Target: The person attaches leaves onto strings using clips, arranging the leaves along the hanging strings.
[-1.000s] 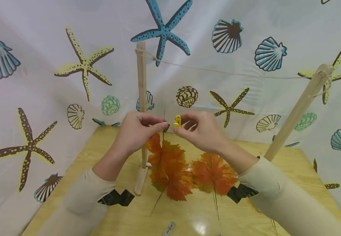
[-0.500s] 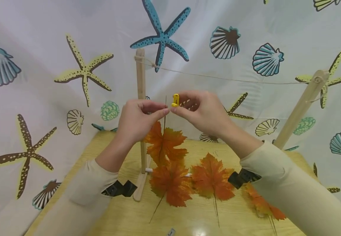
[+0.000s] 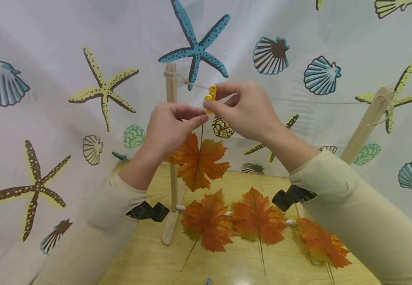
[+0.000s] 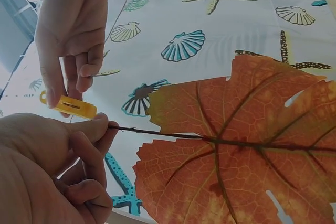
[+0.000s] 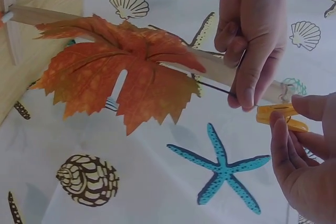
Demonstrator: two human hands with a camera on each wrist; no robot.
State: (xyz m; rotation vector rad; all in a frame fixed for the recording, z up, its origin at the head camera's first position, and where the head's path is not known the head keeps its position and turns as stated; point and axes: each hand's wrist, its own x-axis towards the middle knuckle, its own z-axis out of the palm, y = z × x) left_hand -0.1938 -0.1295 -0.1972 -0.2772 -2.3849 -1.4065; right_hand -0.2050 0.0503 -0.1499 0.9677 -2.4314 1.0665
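My left hand (image 3: 170, 126) pinches the thin dark stem (image 4: 152, 132) of an orange artificial maple leaf (image 3: 201, 164) between thumb and fingertips. The leaf hangs below that hand, above the table. My right hand (image 3: 248, 111) holds a yellow clothespin (image 3: 212, 92) between thumb and fingers, its tip close to the top of the stem. In the head view the clothespin overlaps the twine (image 3: 309, 101) strung between two wooden posts. From the right wrist view, the clothespin (image 5: 278, 114) lies right beside the left fingertips.
The left wooden post (image 3: 171, 89) and right wooden post (image 3: 367, 124) hold up the twine. More maple leaves lie on the table (image 3: 241, 261), including a left one (image 3: 207, 221), a middle one (image 3: 258, 217) and a right one (image 3: 323, 243). A patterned sheet (image 3: 120, 23) forms the backdrop.
Both hands have risen from low in front of the sheet to twine height, lifting the leaf and clothespin. The clothespin has come closer to the stem.
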